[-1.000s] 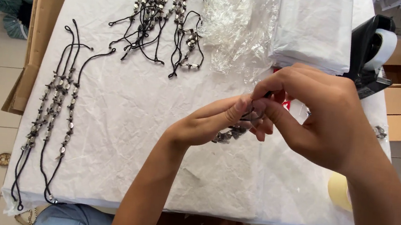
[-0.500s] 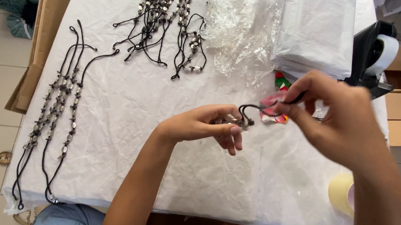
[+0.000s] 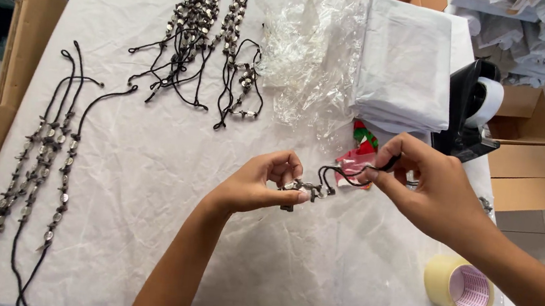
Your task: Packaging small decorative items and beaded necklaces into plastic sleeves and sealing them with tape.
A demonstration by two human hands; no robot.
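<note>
Between my two hands stretches a short beaded bracelet (image 3: 312,189) on black cord. My left hand (image 3: 261,185) pinches its beaded end, fingers curled. My right hand (image 3: 427,186) grips the looped black cords at the other end, a little higher and to the right. Both hands hover just above the white paper-covered table (image 3: 148,180). Behind the cords lies a small red and green packet (image 3: 360,152), partly hidden by them.
Long beaded cords (image 3: 42,162) lie at the left; a bunch of beaded bracelets (image 3: 210,38) at the back. Crumpled clear plastic bags (image 3: 314,49), a white paper stack (image 3: 407,62), a black tape dispenser (image 3: 473,110), a tape roll (image 3: 461,287) and cardboard boxes (image 3: 531,167) surround.
My hands were pressed together around the bracelet; they have drawn apart, the right hand pulling the cords out to the right and the bracelet stretching between them.
</note>
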